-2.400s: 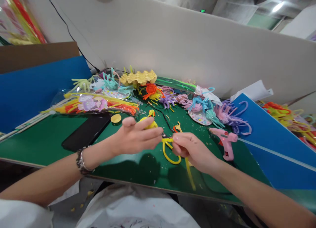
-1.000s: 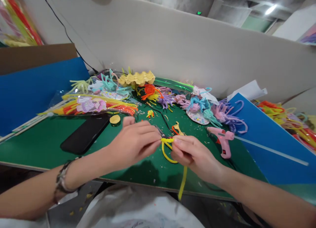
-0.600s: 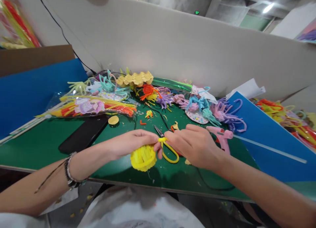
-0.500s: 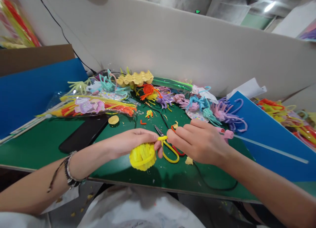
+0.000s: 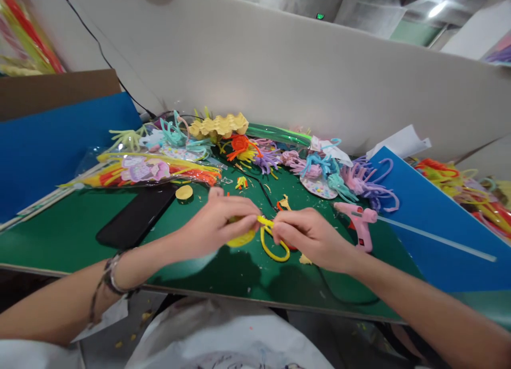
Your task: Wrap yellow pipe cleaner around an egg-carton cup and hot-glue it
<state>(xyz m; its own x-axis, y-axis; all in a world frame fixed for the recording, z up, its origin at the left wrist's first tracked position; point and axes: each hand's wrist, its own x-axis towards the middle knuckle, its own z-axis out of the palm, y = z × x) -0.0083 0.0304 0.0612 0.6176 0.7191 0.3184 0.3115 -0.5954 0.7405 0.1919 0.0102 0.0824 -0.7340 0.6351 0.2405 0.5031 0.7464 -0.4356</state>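
Note:
My left hand (image 5: 223, 222) is closed round a yellow fuzzy pipe-cleaner piece (image 5: 241, 239), which it largely covers. A short yellow pipe-cleaner stem (image 5: 264, 221) stretches between the fingertips of both hands. My right hand (image 5: 313, 233) pinches the other end of that stem. Just beneath the hands, scissors (image 5: 279, 258) with a yellow handle loop lie on the green table; their blades are hidden. To the right of my right hand rests a pink glue gun (image 5: 362, 228) with a clear glue stick in its back.
A black phone (image 5: 136, 217) and a round yellow disc (image 5: 184, 193) lie on the left. Bagged pipe cleaners (image 5: 159, 172), a yellow egg-carton piece (image 5: 219, 125) and colourful pipe-cleaner bundles (image 5: 319, 166) line the back. Blue panels (image 5: 439, 225) flank the table. Scraps and a black cord lie about.
My left hand has turned over the yellow piece, now hiding most of it. My right hand has shifted lower and turned, uncovering the glue gun. The stem stays between both hands.

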